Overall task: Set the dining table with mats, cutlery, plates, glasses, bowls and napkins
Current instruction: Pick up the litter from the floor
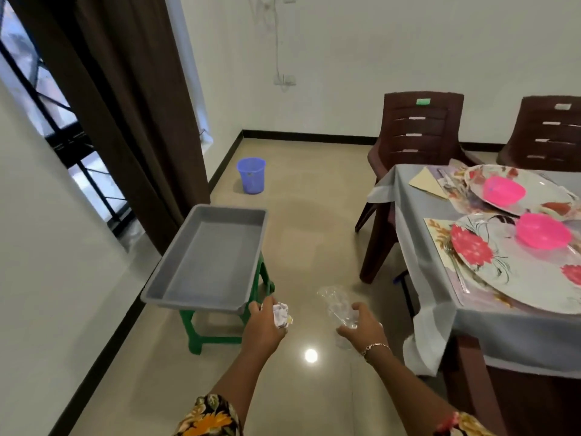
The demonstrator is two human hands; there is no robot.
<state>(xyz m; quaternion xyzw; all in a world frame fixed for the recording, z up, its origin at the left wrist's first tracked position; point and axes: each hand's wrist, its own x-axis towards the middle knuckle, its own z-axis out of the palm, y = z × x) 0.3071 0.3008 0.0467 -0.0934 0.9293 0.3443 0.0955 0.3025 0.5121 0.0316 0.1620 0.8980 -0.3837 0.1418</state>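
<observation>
Our left hand grips a crumpled napkin, our right hand a clear glass; plates and bowls are set at right.

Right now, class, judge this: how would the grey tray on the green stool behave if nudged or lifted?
The grey tray overhangs the smaller green stool, so a push on its edge would probably tip it. It looks like empty plastic, so likely light, and its raised rim should keep it fairly stiff.

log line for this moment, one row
left hand: grips crumpled napkin | right hand: holds clear glass | grey tray: on green stool | floral plates, pink bowls: on dining table
</observation>
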